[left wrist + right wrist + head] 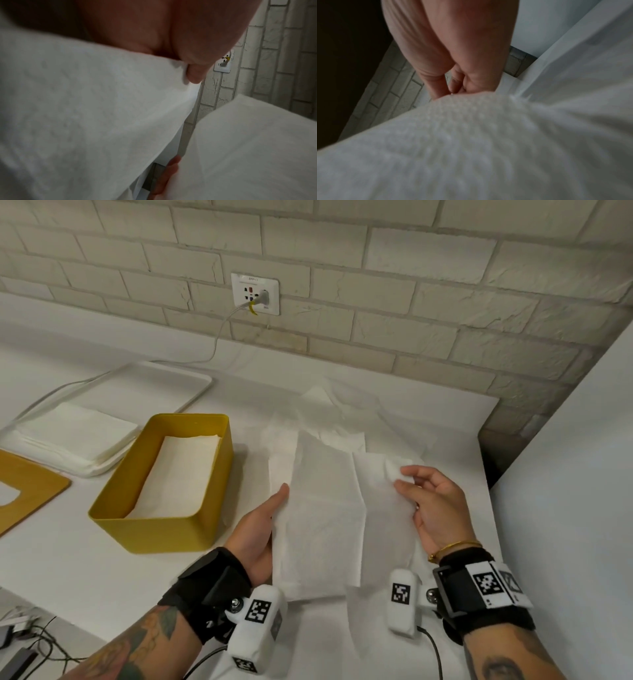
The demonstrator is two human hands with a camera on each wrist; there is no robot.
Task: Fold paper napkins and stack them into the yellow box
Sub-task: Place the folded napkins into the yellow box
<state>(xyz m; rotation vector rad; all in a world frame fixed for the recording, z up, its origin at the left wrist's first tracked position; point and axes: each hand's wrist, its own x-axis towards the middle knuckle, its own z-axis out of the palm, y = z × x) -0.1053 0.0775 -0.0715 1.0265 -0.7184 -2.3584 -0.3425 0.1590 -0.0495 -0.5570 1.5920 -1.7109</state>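
Now both hands are on the white paper napkin [325,508] over the white counter [85,577] — left hand [260,529] gripping one edge, right hand [431,501] pinching the other — unfolded, while the yellow plastic box [205,537] already holds folded napkins [178,474].

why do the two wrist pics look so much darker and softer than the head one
Head view: bright, even light, sharp on the napkin and yellow box, with wide-angle bending of the brick wall. Left wrist view: dim, napkin close to the lens and blurred, left hand in shadow. Right wrist view: darker still, black left edge, right hand and napkin soft.
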